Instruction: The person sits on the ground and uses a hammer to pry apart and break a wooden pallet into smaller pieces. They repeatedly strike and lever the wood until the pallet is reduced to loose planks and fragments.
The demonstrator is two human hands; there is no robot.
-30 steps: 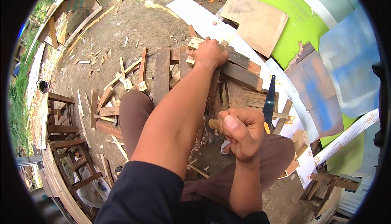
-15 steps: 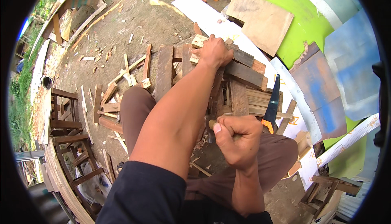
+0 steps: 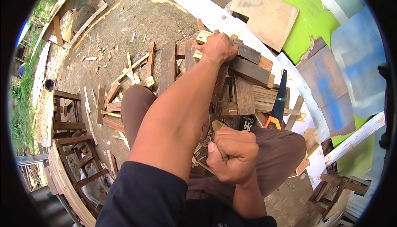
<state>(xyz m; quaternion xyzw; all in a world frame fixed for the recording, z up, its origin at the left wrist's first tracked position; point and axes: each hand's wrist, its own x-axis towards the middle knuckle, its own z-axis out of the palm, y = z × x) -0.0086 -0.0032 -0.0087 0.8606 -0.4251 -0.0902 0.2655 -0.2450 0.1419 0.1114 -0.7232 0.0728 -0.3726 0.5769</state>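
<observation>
My left hand (image 3: 219,47) reaches across the middle and is closed round a pale wooden block (image 3: 203,36) on top of stacked lumber. Dark wooden beams (image 3: 250,73) lie just right of that hand. Near my lap, my right hand (image 3: 235,154) is a fist, thumb toward the left. From it sticks the rounded end of a wooden handle (image 3: 216,125); the rest of this tool is hidden by my fingers, so its kind does not show. A handsaw (image 3: 279,99) with a dark blade and orange handle leans at the right of the stack, beyond my right knee.
Loose wood offcuts (image 3: 131,68) litter the dirt ground at left. Wooden frames (image 3: 84,156) stand at the left edge. A white board (image 3: 206,10), a plywood sheet (image 3: 264,18) and blue-stained panels (image 3: 326,90) lie at right. A small wooden stool (image 3: 337,192) stands lower right.
My right fist has moved slightly left and down, toward my lap, with the wooden handle. My left hand stays on the block. The view has shifted a little, and a dark shoe now shows by my right knee.
</observation>
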